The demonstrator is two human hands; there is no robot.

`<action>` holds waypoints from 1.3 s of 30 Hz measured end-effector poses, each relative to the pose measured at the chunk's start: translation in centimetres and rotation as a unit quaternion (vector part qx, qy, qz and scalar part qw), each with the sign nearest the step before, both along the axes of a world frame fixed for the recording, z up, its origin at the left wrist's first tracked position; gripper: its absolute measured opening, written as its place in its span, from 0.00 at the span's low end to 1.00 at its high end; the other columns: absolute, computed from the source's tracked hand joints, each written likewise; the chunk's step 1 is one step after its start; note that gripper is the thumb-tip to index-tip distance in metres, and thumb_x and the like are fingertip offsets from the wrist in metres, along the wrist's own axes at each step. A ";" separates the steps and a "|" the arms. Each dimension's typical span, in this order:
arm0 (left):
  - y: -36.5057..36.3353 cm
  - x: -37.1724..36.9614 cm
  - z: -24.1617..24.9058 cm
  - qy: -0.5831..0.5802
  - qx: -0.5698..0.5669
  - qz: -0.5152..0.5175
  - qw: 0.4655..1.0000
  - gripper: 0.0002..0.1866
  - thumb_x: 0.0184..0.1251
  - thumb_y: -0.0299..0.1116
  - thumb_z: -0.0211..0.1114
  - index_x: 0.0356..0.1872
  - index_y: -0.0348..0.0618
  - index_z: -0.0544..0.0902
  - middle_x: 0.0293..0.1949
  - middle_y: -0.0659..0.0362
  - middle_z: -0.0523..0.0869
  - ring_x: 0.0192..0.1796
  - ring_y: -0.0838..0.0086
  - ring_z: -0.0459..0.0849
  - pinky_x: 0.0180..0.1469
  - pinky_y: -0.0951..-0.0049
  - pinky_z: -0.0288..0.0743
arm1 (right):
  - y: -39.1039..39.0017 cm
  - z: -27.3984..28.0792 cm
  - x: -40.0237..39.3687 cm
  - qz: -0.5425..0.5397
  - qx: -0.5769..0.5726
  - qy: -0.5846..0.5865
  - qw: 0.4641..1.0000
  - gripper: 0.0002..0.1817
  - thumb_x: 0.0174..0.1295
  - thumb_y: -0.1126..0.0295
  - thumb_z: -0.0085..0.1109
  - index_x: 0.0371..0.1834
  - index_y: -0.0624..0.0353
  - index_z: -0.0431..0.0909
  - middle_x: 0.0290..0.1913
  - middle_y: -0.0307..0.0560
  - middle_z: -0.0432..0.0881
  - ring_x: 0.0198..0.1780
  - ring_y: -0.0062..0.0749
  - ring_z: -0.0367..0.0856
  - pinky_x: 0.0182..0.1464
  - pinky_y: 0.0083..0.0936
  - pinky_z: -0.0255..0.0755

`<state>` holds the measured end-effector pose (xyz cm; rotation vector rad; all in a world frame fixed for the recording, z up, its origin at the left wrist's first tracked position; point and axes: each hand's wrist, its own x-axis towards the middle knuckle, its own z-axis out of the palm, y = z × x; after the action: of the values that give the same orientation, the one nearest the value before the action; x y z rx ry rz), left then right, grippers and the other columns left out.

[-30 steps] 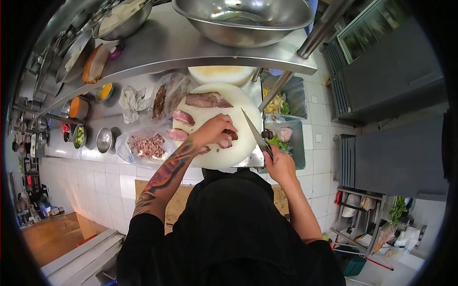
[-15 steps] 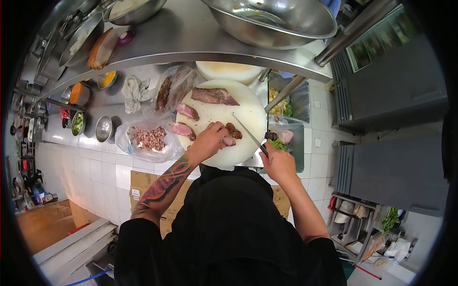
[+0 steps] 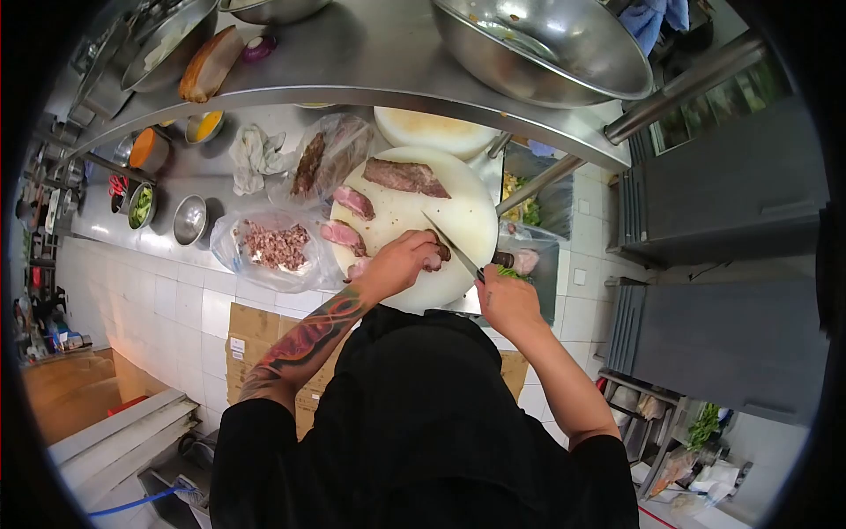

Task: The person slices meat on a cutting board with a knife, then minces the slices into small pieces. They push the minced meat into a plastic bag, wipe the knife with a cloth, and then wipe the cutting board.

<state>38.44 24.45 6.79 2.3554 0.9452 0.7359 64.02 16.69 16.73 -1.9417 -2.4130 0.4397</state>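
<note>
Left hand [image 3: 398,262] presses down on meat piece [image 3: 430,259] on round white board [image 3: 458,207], so it stays put. Right hand [image 3: 504,298] grip tight on knife [image 3: 454,247], blade slanted over meat for slicing.

A steel counter [image 3: 211,198] is carrying a round white cutting board [image 3: 458,207], which is lying at its right end with a second pale board [image 3: 432,130] just beyond it. Left of the board, two clear bags of meat [image 3: 273,247] and a crumpled cloth [image 3: 254,154] are lying on the steel, with small metal bowls [image 3: 189,220] sitting farther left. A steel shelf [image 3: 352,62] is holding a large metal bowl [image 3: 546,48].
</note>
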 end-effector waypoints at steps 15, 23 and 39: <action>-0.1 -0.3 -0.4 -0.008 -0.026 0.005 1.000 0.18 0.67 0.19 0.65 0.56 0.42 0.89 0.64 0.56 0.86 0.68 0.55 0.85 0.67 0.58 0.84 | -0.1 4.9 -1.4 0.045 -0.041 -0.034 0.998 0.14 0.81 0.62 0.58 0.44 0.65 0.79 0.30 0.60 0.90 0.33 0.60 0.92 0.37 0.54 0.83; 0.3 -0.2 -0.9 -0.006 -0.040 -0.002 0.999 0.17 0.67 0.20 0.67 0.55 0.43 0.88 0.64 0.56 0.86 0.67 0.55 0.85 0.66 0.58 0.84 | 2.2 -0.4 -2.5 -0.004 -0.099 -0.057 0.993 0.18 0.83 0.57 0.56 0.47 0.65 0.79 0.34 0.62 0.91 0.38 0.61 0.93 0.43 0.53 0.87; 0.2 -0.4 -1.6 -0.020 -0.013 -0.004 1.000 0.19 0.64 0.20 0.67 0.56 0.40 0.88 0.63 0.55 0.87 0.66 0.56 0.86 0.66 0.58 0.84 | 1.0 3.5 -2.2 0.011 -0.076 -0.040 0.996 0.18 0.82 0.59 0.57 0.44 0.66 0.81 0.32 0.62 0.90 0.36 0.61 0.92 0.43 0.55 0.84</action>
<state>38.08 24.67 5.22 2.3121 0.9228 0.7621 61.87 17.65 20.23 -2.0306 -2.5228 0.5736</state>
